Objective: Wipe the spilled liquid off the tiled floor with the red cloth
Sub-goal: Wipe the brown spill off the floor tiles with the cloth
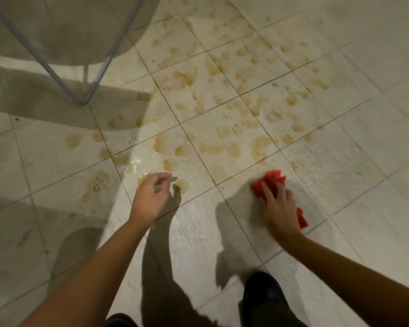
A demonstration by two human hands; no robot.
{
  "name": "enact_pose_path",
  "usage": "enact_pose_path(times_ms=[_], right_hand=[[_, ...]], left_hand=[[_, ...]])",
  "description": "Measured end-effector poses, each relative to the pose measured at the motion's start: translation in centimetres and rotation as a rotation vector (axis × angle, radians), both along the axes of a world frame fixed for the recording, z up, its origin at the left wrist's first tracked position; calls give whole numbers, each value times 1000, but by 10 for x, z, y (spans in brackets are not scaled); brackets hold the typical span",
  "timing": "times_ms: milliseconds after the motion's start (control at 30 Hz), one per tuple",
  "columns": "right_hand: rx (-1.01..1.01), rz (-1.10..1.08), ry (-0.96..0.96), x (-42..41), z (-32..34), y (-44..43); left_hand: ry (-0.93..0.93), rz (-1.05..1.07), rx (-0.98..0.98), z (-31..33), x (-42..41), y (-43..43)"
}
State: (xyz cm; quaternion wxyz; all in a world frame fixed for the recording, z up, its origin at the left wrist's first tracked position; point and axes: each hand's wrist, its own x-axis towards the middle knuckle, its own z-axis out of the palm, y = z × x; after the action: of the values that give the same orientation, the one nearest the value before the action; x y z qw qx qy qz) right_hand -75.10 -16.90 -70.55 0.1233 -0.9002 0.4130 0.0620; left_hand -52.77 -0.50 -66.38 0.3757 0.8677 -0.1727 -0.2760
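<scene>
Brownish spilled liquid (232, 95) lies in many patches across the pale tiled floor (364, 142), from the top middle down to a wet glossy puddle (137, 164) near my left hand. My right hand (278, 208) presses the crumpled red cloth (270, 181) flat on a tile at the lower right of the stains; part of the cloth pokes out behind the wrist. My left hand (151, 197) hovers above the floor with loosely curled fingers and holds nothing.
A thin metal frame leg (80, 100) of some furniture meets the floor at the upper left, casting a broad shadow. My dark shoe (265, 296) stands at the bottom centre. Unstained tiles lie to the right and lower left.
</scene>
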Motion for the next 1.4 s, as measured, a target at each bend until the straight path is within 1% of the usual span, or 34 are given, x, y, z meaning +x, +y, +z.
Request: enact_pose_path(times_ms=[33, 100, 133, 167, 233, 300, 333, 367, 433, 500, 600, 667, 700, 767, 800, 833, 933, 1033, 1133, 1200, 1267, 1333, 1400], right_hand=[[-7, 57, 9, -2, 0, 14], [19, 289, 64, 6, -3, 42], [27, 398, 59, 13, -4, 50], [16, 481, 10, 22, -6, 52], [12, 525, -79, 36, -4, 43], [-41, 443, -80, 42, 2, 21], [-51, 359, -52, 38, 1, 7], [-27, 257, 13, 32, 1, -7], [39, 43, 81, 10, 0, -23], [19, -42, 125, -11, -6, -21], [0, -1, 208, -16, -13, 9], [-43, 48, 132, 0, -9, 28], [-75, 148, 83, 11, -6, 32], [-112, 450, 54, 25, -4, 27], [-113, 486, 37, 29, -6, 17], [-92, 421, 29, 29, -9, 4], [-103, 130, -26, 9, -16, -30], [12, -96, -28, -21, -19, -28], [103, -122, -15, -28, -23, 8], [90, -140, -66, -17, -27, 14], [66, -173, -78, 0, -26, 2], [49, -159, -99, 20, -19, -9], [30, -64, -118, 40, -19, -10]], left_hand=[[5, -3, 1, -2, -1, -1], [11, -23, 7, -5, -4, -5], [10, -37, 7, -6, -6, -8], [7, -52, 6, -6, -8, -11], [4, -71, 0, -5, -11, -17], [13, -81, -6, -3, -12, -23], [16, -84, -8, -2, -12, -25], [17, -84, -8, -1, -11, -27], [13, -89, -9, -2, -10, -30], [12, -101, -13, -2, -10, -32], [19, -112, -15, -3, -11, -33], [23, -116, -11, -3, -14, -35], [24, -118, -9, -3, -15, -36], [29, -126, -8, -1, -17, -39], [32, -129, -8, -1, -18, -41], [35, -129, -9, 0, -18, -42], [38, -124, -13, 1, -18, -45], [43, -105, -25, 1, -17, -47], [52, -82, -45, 1, -17, -49], [53, -67, -48, 1, -18, -51], [59, -54, -49, 1, -18, -53], [67, -49, -43, 3, -18, -56], [67, -63, -33, 5, -17, -58]])
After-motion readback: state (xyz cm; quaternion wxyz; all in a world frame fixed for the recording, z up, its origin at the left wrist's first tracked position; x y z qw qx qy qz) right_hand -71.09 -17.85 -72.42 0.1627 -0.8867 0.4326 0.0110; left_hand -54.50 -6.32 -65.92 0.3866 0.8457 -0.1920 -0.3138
